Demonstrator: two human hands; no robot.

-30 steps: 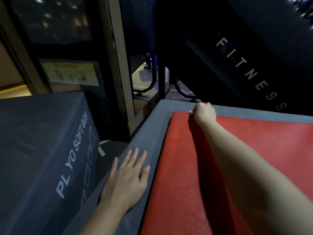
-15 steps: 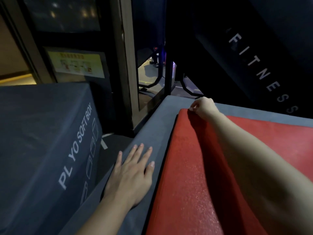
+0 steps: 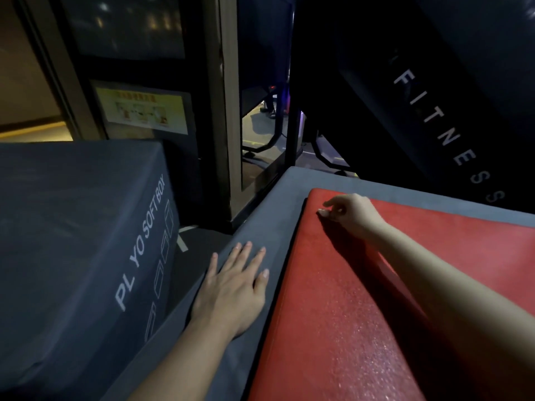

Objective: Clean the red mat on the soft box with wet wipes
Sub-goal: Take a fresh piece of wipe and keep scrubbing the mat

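The red mat [image 3: 362, 308] lies on top of a grey soft box [image 3: 260, 227], with a grey strip of the box showing along its left and far sides. My right hand [image 3: 351, 214] sits on the mat just inside its far left corner, fingers curled down, index finger slightly raised, and nothing visible in it. My left hand [image 3: 234, 287] rests flat on the grey strip left of the mat, fingers straight and spread. I see no wet wipe.
A second grey box [image 3: 72, 241] printed "PLYO SOFT BOX" stands at the left, across a narrow gap of floor. Behind are a wooden door frame [image 3: 228, 111], a yellow notice [image 3: 142, 110] and a dark slanted panel [image 3: 451, 131] lettered "FITNESS".
My right hand has come off the mat's far left corner edge and now sits on top of the mat, a little inward. My left hand stays flat on the box.
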